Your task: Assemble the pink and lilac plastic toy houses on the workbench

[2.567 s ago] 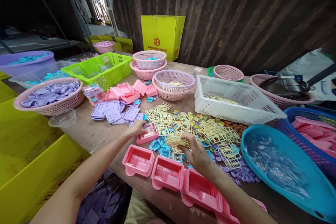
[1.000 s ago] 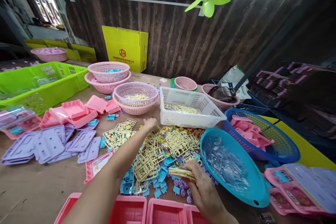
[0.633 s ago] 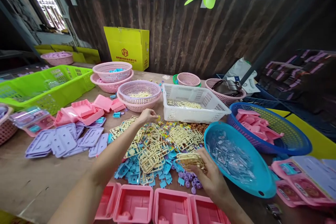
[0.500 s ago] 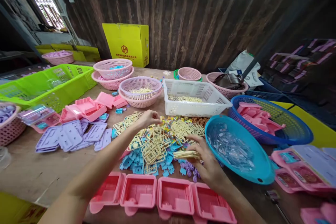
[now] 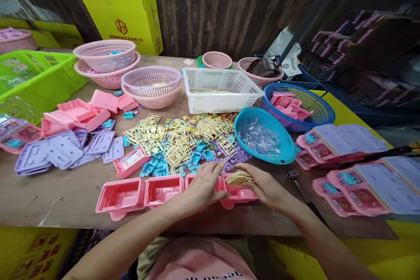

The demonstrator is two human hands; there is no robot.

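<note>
My left hand (image 5: 204, 187) hovers over the third box in a row of pink plastic boxes (image 5: 114, 213), thumb and fingers apart, with nothing visible in it. A small stack of cream plastic part frames (image 5: 239, 177) is gripped in my right hand (image 5: 267, 184), above the rightmost box. Just beyond the row lies a heap of similar cream frames (image 5: 179, 154), mixed with light-blue plastic pieces (image 5: 154, 166). Small purple round pieces (image 5: 241, 156) are scattered to the heap's right. My left hand partly covers the third box, so its inside is mostly hidden.
A turquoise basin (image 5: 288, 151) of clear parts stands right of the heap. Behind it are a blue basket (image 5: 323, 111), a white crate (image 5: 226, 104) and pink baskets (image 5: 105, 81). Purple panels (image 5: 64, 151) lie left; assembled pink-and-purple pieces (image 5: 357, 192) and a dark-handled tool (image 5: 303, 190) lie right.
Both hands have come back from the heap to above the pink boxes, the right one still holding cream frames. The view has tilted downward, showing the table's front edge.
</note>
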